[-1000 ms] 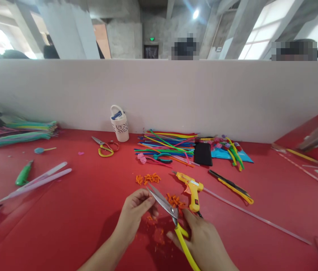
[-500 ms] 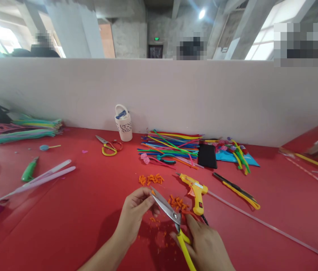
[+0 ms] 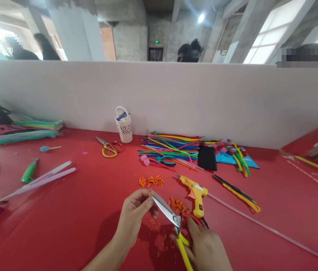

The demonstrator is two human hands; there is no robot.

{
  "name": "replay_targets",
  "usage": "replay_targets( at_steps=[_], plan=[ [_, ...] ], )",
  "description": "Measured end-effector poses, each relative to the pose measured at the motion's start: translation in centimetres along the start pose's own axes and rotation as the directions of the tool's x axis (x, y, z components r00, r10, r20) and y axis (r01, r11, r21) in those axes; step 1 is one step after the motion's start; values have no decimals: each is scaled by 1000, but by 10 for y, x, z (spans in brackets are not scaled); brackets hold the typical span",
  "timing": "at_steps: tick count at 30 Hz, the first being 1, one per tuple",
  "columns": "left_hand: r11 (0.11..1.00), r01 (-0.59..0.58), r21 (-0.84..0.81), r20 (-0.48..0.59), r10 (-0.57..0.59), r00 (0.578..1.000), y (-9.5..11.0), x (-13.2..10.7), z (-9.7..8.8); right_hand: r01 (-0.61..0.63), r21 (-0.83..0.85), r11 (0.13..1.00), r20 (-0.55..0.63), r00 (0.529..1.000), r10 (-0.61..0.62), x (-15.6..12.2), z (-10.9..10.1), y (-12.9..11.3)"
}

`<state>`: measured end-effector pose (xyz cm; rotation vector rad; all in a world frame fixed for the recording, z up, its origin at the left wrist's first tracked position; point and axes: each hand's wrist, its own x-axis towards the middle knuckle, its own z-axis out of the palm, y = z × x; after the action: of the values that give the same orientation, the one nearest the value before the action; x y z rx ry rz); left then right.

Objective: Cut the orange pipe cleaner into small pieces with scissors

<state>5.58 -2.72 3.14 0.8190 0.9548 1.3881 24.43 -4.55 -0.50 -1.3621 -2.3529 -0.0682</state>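
My right hand [image 3: 208, 246] is wrapped round the handles of a pair of scissors [image 3: 166, 210], one handle yellow and the other red. Their blades look nearly closed and point up and left, with the tips at the fingertips of my left hand [image 3: 136, 210]. Thumb and forefinger of that hand pinch a tiny orange pipe cleaner piece [image 3: 152, 193], mostly hidden by fingers and blade. One pile of short orange pieces [image 3: 177, 205] lies just beyond the scissors, and another orange pile [image 3: 155, 180] sits farther back. Orange crumbs [image 3: 153, 223] are scattered on the red table below the hands.
A yellow glue gun [image 3: 195, 194] lies right of the piles. Behind are colourful pipe cleaners [image 3: 170, 146], a black phone-like slab [image 3: 207, 158], a white cup [image 3: 124, 128] and spare scissors [image 3: 108, 147]. A white partition [image 3: 159, 98] bounds the table's back.
The view has tilted very slightly. Both hands and the scissors keep nearly the same place, with the orange piece still at the blade tips.
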Motion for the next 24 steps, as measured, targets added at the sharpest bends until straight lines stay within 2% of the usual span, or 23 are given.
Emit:
replay_targets(
  at_steps=[8,24],
  plan=[
    [1000,8,-7,18,-8,1000,0,1,-1,47,-31,998,-64,997,-49,2,4,3],
    [999,27,-17,24,-27,999,2,0,-1,58,-47,997,-59,996,-60,2,1,6]
  ],
)
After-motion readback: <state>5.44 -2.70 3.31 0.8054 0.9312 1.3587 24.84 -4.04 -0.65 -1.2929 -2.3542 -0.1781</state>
